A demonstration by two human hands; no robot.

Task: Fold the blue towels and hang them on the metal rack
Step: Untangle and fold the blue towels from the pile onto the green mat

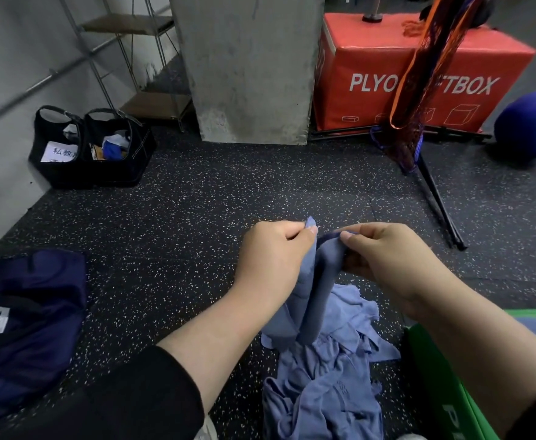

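I hold one blue towel up above the floor, its top edge bunched between both hands. My left hand pinches one corner with thumb and fingers. My right hand grips the edge close beside it. The towel hangs down in two loose folds. Under it, a crumpled pile of blue towels lies on the speckled black floor. A metal rack with wooden shelves stands against the wall at the far left, well beyond my hands.
Two black baskets sit by the wall in front of the rack. A navy bag lies at left. A concrete pillar, a red plyo box, a black stand with orange netting, a blue ball and a green object are nearby.
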